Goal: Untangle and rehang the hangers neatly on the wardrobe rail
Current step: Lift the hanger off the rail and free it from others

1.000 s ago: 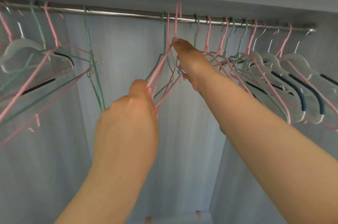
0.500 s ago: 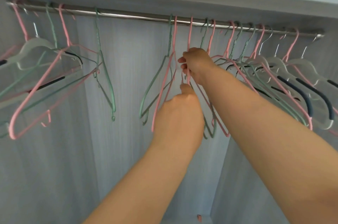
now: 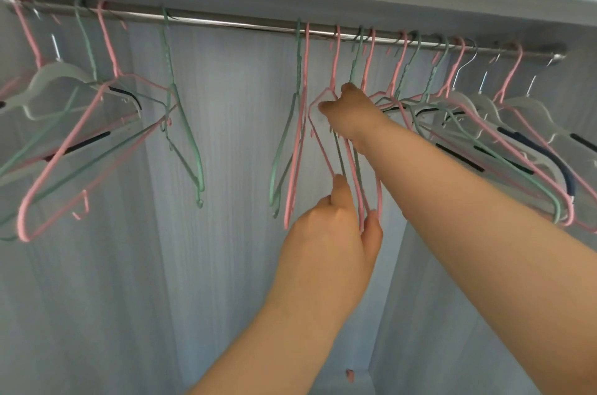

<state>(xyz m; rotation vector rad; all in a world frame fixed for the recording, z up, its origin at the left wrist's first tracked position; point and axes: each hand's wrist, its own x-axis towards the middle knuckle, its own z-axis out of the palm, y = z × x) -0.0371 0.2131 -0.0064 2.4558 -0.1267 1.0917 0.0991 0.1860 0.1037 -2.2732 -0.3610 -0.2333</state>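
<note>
A metal wardrobe rail (image 3: 242,21) runs across the top with pink, green and clear hangers hooked on it. In the middle hang a green hanger (image 3: 284,149) and a pink hanger (image 3: 295,168) side by side. Just right of them a pink hanger (image 3: 336,65) hooks on the rail; my right hand (image 3: 349,113) grips its shoulder near the neck. My left hand (image 3: 336,233) pinches the lower ends of this pink hanger and a green one behind it. A single green hanger (image 3: 184,136) hangs left of centre.
A tangled bunch of pink, green and clear hangers (image 3: 64,123) leans at the far left. A dense row of pink, green and clear hangers (image 3: 484,123) fills the right end of the rail. The grey back panel (image 3: 226,233) lies behind.
The pink hanger that was lifted at the rail now hangs on it. My left hand has dropped from the hanger's arm to its lower end; my right hand stays near the neck.
</note>
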